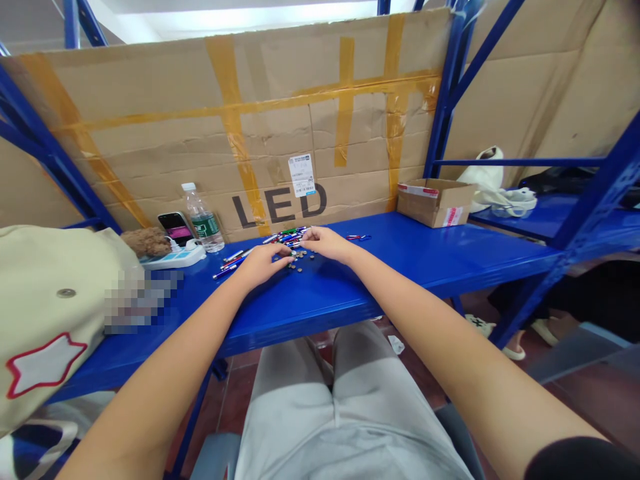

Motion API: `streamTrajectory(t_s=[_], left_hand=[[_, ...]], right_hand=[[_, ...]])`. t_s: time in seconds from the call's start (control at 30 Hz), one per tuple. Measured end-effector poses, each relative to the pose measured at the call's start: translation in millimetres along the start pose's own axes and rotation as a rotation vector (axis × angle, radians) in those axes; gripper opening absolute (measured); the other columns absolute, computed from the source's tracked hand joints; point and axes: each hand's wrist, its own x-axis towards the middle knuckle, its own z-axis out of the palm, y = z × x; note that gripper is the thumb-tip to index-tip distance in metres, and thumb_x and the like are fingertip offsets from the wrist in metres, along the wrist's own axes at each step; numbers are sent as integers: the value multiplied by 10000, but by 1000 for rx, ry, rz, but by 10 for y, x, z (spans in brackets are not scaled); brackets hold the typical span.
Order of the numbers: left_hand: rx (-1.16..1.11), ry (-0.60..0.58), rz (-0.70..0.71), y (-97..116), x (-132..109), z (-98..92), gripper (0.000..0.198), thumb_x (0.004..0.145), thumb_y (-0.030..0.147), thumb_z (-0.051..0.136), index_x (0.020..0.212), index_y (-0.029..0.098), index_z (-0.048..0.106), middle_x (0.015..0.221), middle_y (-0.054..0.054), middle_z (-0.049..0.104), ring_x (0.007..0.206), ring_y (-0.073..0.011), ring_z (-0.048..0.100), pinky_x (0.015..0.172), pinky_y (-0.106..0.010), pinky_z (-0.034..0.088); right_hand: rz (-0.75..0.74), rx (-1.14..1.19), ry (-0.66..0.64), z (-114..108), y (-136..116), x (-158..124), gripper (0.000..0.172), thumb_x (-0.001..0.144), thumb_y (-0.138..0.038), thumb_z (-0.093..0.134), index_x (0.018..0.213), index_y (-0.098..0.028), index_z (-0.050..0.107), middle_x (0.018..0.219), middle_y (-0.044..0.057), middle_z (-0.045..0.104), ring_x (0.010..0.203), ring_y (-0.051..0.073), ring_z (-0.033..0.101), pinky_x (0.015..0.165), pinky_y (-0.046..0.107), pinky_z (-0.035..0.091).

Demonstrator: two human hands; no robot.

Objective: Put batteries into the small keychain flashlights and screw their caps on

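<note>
My left hand rests at the near side of a small scatter of round, button-like metal pieces on the blue table. Its thumb and fingers come together, and anything between them is too small to make out. Just to the right, my right hand has its fingers curled down in a pinch over the same pieces; what it holds, if anything, is hidden. Behind and left of both hands lies a heap of slim metallic pen-like tubes, mostly blue and silver. My fingers partly cover this heap.
A water bottle, a phone and a white power strip stand back left. A cream bag takes up the left end. A cardboard box sits back right. Near the heap lies a blue-and-red clip-like item.
</note>
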Motion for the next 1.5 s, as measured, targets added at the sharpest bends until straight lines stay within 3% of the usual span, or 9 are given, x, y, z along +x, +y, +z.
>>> streamTrajectory(t_s=[0.17, 0.27, 0.4, 0.63, 0.83, 1.03, 1.17, 1.33, 1.5], left_hand=[[18, 9, -15, -26, -2, -15, 267, 837, 406, 565, 940, 195, 692, 954, -46, 733, 894, -221, 660, 835, -316, 500], [28, 4, -25, -15, 2, -23, 255, 831, 384, 572, 942, 189, 692, 949, -49, 733, 892, -223, 662, 832, -315, 499], [23, -4, -33, -10, 2, -25, 247, 831, 377, 571, 944, 195, 692, 951, -44, 732, 897, -217, 661, 837, -309, 499], [17, -1, -21, -44, -5, -1, 276, 834, 422, 559, 935, 200, 690, 940, -42, 731, 884, -218, 660, 835, -317, 506], [14, -6, -31, -52, -3, 1, 286, 834, 436, 559, 925, 199, 692, 948, -49, 731, 892, -227, 658, 828, -323, 504], [-51, 18, -43, -44, -11, 2, 312, 827, 444, 558, 943, 189, 695, 939, -50, 733, 876, -222, 652, 827, -321, 500], [-85, 21, -58, -25, -13, 4, 322, 821, 451, 546, 925, 188, 700, 919, -43, 734, 834, -208, 644, 801, -312, 501], [-122, 12, -76, -45, -8, 19, 341, 823, 466, 543, 943, 189, 701, 922, -48, 736, 836, -212, 644, 802, -318, 498], [-132, 61, -111, -87, -3, 18, 338, 815, 480, 564, 930, 192, 699, 953, -49, 735, 870, -217, 647, 836, -328, 497]], right_hand=[[114, -572, -63, -83, 67, -26, 154, 755, -328, 658, 843, -230, 738, 932, 38, 719, 901, 230, 627, 740, 307, 441], [169, -625, -143, -76, 110, -29, 209, 770, -404, 650, 878, -256, 749, 989, 29, 725, 929, 234, 633, 747, 312, 452], [210, -641, -144, -50, 123, -22, 176, 781, -374, 629, 862, -272, 747, 991, 19, 727, 968, 250, 630, 796, 349, 455], [161, -590, -94, -19, 87, -11, 266, 757, -431, 631, 937, -263, 734, 1029, 48, 715, 989, 282, 616, 844, 410, 438], [132, -611, -130, 8, 73, -8, 145, 768, -312, 613, 791, -240, 737, 910, 44, 725, 927, 257, 617, 798, 364, 420], [-216, -226, 107, 38, 5, -28, 135, 787, -253, 626, 841, -164, 711, 837, 41, 662, 811, 153, 575, 742, 256, 415], [-343, -120, 103, 86, -32, -42, 136, 796, -262, 641, 858, -156, 701, 799, 25, 603, 789, 139, 543, 731, 245, 405], [-377, -156, 44, 102, -41, -55, 140, 804, -263, 640, 898, -173, 689, 789, 13, 597, 786, 145, 532, 746, 257, 395], [-269, -162, 126, 5, -3, -41, 248, 804, -197, 564, 1031, -140, 646, 845, 30, 619, 738, 143, 537, 705, 255, 417]])
